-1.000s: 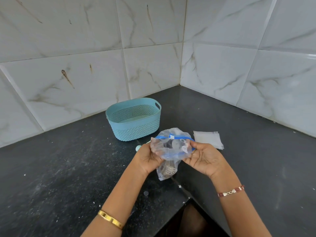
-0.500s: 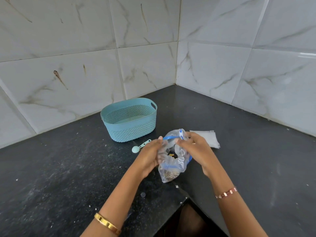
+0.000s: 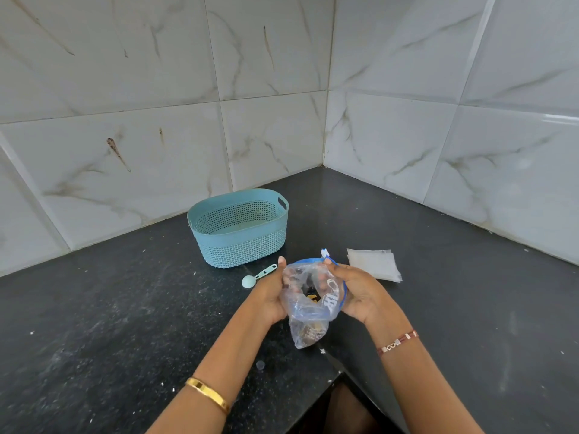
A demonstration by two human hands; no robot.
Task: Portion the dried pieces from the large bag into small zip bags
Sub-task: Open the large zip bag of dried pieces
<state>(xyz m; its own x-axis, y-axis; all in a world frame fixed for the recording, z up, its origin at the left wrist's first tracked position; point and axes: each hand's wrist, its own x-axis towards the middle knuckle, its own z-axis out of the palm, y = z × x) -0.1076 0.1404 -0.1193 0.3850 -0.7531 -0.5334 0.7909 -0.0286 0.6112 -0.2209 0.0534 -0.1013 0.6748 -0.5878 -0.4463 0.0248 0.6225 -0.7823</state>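
The large clear zip bag [image 3: 310, 308] with a blue slider top hangs between both hands above the dark counter. Its mouth is spread wide and dark dried pieces [image 3: 308, 332] lie at its bottom. My left hand [image 3: 269, 296] grips the bag's left rim, and my right hand [image 3: 360, 292] grips the right rim near the white slider tab. A stack of small flat zip bags [image 3: 374, 264] lies on the counter just right of my hands. A small teal measuring spoon [image 3: 258, 276] rests on the counter left of the bag.
A teal perforated basket [image 3: 239, 233] stands behind the spoon, near the tiled wall. The black counter [image 3: 109, 324] forms an inner corner, with its front edge notch below my wrists. Marble-look tiles close off the back and right.
The zip top was shut a second ago; my hands have pulled it apart and the bag's mouth is now wide. The view shifted slightly.
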